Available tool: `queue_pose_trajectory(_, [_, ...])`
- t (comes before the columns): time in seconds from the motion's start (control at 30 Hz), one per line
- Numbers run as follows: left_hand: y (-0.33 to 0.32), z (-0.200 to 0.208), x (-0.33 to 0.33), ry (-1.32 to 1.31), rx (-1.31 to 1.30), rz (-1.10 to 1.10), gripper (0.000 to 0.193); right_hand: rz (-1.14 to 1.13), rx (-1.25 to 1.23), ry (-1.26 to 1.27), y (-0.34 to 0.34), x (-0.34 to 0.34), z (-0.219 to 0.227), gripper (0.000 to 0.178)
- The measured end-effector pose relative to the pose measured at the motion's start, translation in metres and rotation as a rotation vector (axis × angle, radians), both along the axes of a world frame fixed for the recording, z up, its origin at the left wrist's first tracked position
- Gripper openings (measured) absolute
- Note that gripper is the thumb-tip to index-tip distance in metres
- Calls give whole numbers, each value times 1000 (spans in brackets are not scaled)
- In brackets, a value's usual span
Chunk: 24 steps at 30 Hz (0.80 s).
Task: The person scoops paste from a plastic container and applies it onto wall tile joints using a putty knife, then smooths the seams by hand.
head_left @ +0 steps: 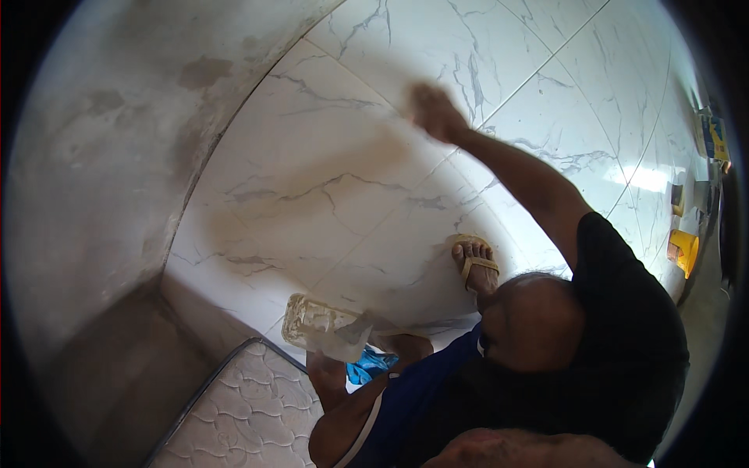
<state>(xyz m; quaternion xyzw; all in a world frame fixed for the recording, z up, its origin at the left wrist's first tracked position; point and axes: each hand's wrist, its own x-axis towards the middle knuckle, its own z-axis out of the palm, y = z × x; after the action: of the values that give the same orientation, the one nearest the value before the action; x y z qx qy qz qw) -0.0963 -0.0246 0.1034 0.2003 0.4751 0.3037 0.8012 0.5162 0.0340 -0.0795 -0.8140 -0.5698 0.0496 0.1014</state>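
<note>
My right hand [437,115] reaches out over white marble-patterned floor tiles [335,187]. It is smeared by motion, and I cannot make out its fingers or anything in them. My right arm comes from a black sleeve. Near my left leg is a translucent plastic container [304,321] with pale, dried-looking residue on it. Bare skin shows beside the container, but I cannot tell whether it is my left hand or part of my leg. A crumpled blue and white thing [371,365] lies just below the container.
A stained grey wall [117,148] borders the tiles on the left. A quilted mattress [242,405] with dark piping lies at the lower left. My sandalled foot [477,269] rests on the tiles. A yellow container [683,251] and a blue and yellow package [711,137] are at the far right.
</note>
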Motion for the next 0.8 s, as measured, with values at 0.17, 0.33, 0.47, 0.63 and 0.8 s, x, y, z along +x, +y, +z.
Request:
queue_pose_trajectory(0.17, [-4,17,-6,258,44,130,63,-178,-199,-7,45,11,43,90])
queue_pose_trajectory(0.33, [3,36,32,453,119,169,37,529,-241,108,68,-30,41,92])
queue_pose_trajectory(0.47, [6,54,49,479,121,87,41,-292,-45,51,92,42,27,93])
queue_pose_trajectory(0.63, [25,92,75,329,191,-29,70,229,-95,-56,58,20,63,90])
queue_pose_trajectory(0.8, [89,94,167,49,179,-90,76,531,-314,193,-33,21,82,85])
